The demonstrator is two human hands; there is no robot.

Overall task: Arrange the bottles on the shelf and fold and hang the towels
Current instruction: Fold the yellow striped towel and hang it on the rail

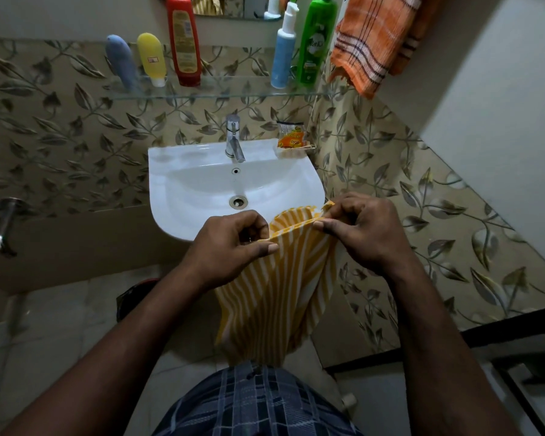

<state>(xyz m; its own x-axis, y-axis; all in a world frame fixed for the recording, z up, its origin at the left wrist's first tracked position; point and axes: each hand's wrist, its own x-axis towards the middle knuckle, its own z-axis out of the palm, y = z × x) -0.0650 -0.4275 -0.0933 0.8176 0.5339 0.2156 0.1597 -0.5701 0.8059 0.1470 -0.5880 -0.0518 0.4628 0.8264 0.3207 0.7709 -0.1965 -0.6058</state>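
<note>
A yellow towel with white stripes (274, 297) hangs in front of the sink, doubled over along its top edge. My left hand (233, 243) pinches the left end of that edge and my right hand (359, 234) pinches the right end. On the glass shelf (221, 95) stand a blue-grey tube (121, 61), a yellow tube (151, 58), a red bottle (184, 42), a blue and white pump bottle (283, 53) and a green bottle (317, 42). An orange checked towel (375, 42) hangs at the top right.
The white sink (177, 190) with a chrome tap (234, 138) lies just beyond my hands. An orange sachet (291, 138) sits at the sink's right rear corner. A chrome wall tap (4, 225) sticks out at the left. Tiled walls close in at the right.
</note>
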